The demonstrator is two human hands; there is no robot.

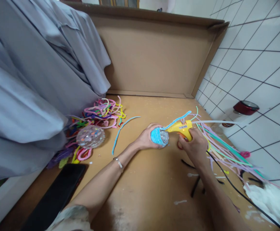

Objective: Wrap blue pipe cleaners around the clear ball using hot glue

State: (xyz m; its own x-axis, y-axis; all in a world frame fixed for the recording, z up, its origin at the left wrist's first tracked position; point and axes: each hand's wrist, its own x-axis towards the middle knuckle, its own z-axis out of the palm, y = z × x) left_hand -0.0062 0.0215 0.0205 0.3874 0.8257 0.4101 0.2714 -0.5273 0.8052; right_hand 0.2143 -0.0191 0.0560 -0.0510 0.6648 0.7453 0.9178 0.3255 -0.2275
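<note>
My left hand [146,137] is closed around a small ball [164,138], part of it wrapped in rows of blue pipe cleaner [156,136]. The unwrapped side looks greyish and speckled. A loose blue end [178,120] sticks out from the ball up to the right. My right hand [195,144] grips a yellow hot glue gun [184,129], fingers at its trigger. The gun's nozzle meets the ball where the blue strand leaves it; whether glue is coming out is too small to tell. A clear glue stick [214,122] extends from the gun's back.
Left lie tangled colourful pipe cleaners [103,110], a clear ball with coloured bits [91,136], a blue strand [120,133] and a black phone [58,192]. Right are long pipe cleaners [231,150], a red-lidded jar [243,110], white fluff [270,199] and the gun's cord [236,189]. Cardboard [154,57] stands behind.
</note>
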